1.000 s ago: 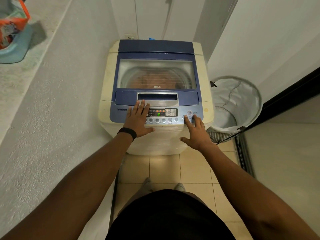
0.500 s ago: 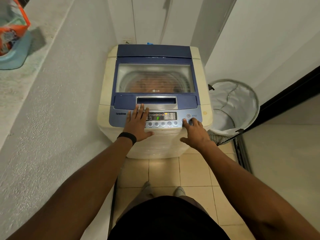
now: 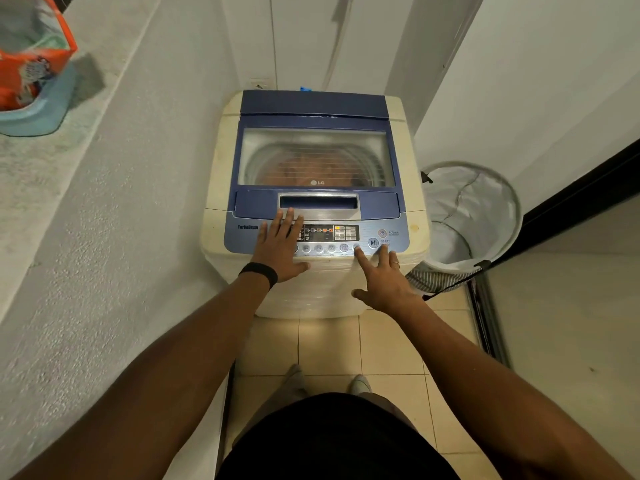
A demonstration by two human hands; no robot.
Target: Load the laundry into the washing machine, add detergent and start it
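Note:
A cream top-loading washing machine with a blue lid stands ahead, lid down. Reddish laundry shows dimly through the lid window. My left hand rests flat on the left part of the control panel, fingers straight. My right hand has fingers spread, its index fingertip on the rightmost small round button of the button row, just left of the start/pause button. The display is lit. An orange detergent pack sits in a teal tub on the ledge at upper left.
A white mesh laundry basket stands right of the machine, with nothing visible inside. A grey rough wall and ledge close in on the left. A dark sliding door frame runs along the right. Beige floor tiles lie below.
My right index finger moved left from the start/pause area to the small button row. The green figure on the display no longer shows. My left hand stayed put.

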